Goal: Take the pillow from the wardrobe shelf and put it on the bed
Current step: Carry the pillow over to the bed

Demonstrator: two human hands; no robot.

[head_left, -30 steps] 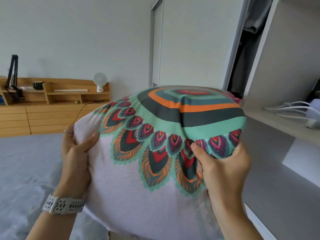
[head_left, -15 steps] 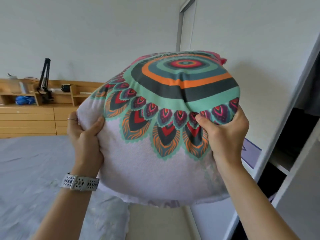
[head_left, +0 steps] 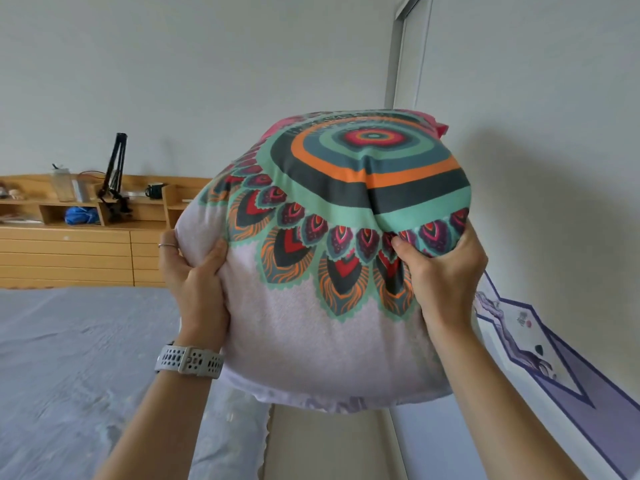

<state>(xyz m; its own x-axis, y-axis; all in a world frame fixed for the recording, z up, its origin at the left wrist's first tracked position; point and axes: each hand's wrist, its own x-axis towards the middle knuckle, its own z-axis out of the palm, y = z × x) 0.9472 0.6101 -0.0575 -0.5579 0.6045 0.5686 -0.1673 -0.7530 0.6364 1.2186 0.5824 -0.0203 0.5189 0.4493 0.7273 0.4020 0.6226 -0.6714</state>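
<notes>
A plump white pillow (head_left: 322,341) printed with a green, orange and red mandala hangs in the air in the middle of the view. My left hand (head_left: 195,282), with a ring and a white watch on its wrist, grips the pillow's left side. My right hand (head_left: 440,271) pinches the fabric on its right side. The bed (head_left: 69,358), covered with a grey-blue sheet, spreads out below and to the left. The wardrobe's closed sliding door (head_left: 554,168) stands on the right; its shelf is out of view.
A wooden headboard unit (head_left: 76,251) with drawers runs along the far wall, carrying a black desk lamp (head_left: 116,174), a dark mug (head_left: 154,190), a bottle and a blue bundle. A strip of floor (head_left: 329,445) lies between bed and wardrobe.
The view has swung left, away from the open wardrobe shelves, which are gone from sight. The pillow, held in both hands, has moved with it and now sits higher over the bed's edge.
</notes>
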